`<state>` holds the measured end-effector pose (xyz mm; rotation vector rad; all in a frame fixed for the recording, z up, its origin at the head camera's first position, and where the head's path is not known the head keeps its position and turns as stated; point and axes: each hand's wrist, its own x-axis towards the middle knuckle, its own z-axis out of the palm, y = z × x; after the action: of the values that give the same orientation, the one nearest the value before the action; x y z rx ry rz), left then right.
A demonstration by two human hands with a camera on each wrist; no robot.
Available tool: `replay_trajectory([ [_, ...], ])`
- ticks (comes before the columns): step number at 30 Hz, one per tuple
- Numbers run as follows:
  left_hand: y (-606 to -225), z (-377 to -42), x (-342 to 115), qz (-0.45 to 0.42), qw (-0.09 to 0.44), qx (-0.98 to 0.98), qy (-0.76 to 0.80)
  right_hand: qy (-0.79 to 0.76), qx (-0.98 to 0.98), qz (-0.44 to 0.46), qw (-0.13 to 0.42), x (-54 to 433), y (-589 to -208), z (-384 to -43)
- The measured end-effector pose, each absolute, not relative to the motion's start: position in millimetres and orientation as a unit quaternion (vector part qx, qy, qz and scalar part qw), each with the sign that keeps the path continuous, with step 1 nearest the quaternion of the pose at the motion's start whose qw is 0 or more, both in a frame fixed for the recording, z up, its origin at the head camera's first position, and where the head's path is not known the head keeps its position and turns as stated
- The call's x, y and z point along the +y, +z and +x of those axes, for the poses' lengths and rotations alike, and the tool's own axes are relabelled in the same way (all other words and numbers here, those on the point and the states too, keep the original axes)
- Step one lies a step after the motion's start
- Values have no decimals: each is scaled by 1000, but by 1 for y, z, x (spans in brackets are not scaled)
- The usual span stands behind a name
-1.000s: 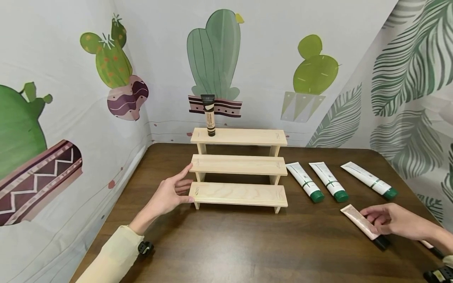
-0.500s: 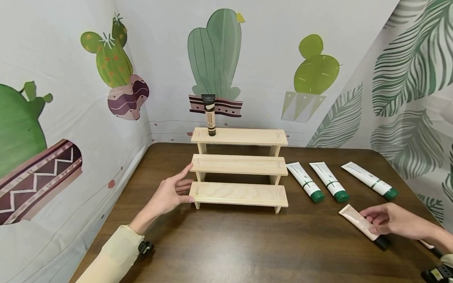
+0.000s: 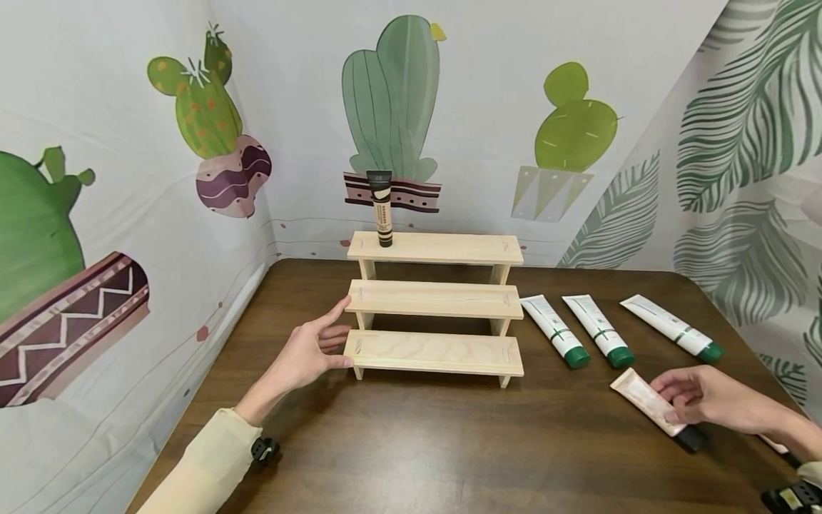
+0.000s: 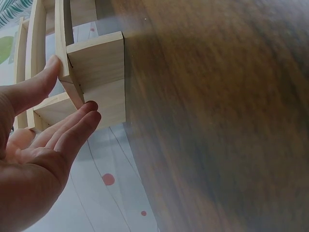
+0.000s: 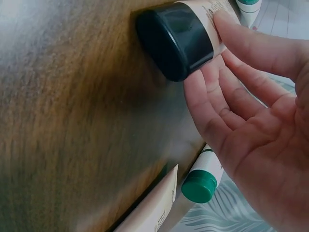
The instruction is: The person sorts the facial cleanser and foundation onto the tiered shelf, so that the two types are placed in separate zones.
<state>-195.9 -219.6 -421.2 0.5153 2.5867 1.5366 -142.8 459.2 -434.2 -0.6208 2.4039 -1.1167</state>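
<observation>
My left hand [image 3: 308,355] touches the left end of a three-step pale wooden shelf rack [image 3: 433,350], with its forefinger at the middle board and its thumb at the bottom board. In the left wrist view the fingers [image 4: 79,128] reach fairly straight along the rack's end. On the right, my right hand [image 3: 719,400] pinches a pink cosmetic tube [image 3: 645,403] between thumb and fingers. Its wide black cap [image 5: 176,41] points toward me in the right wrist view. An upright beige-and-black tube [image 3: 382,214] stands on its end at the left of the top board.
Several white tubes with green caps, among them the near-left one [image 3: 555,332], lie right of the rack. Another pink tube [image 5: 152,208] lies partly hidden beneath my right wrist. A printed cloth [image 3: 481,164] hangs behind the brown table [image 3: 417,442].
The pink tube in my right hand has shifted slightly left, its flat end a little higher in view. My left hand and the rack have stayed in place.
</observation>
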Motion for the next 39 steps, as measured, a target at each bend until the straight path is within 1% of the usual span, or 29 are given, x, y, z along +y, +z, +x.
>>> replay_trajectory([
  [4,-421,-196,-219,166,47,846,505,-403,866,-215,201,457,-431,-142],
  [13,-422,-197,-219,168,43,848,500,-379,890,-209,144,450,-428,-140],
  [30,-421,-196,-219,168,41,854,491,-382,899,-187,101,423,-418,-132],
  [39,-421,-196,-219,166,46,849,499,-394,895,-203,56,405,-416,-130],
])
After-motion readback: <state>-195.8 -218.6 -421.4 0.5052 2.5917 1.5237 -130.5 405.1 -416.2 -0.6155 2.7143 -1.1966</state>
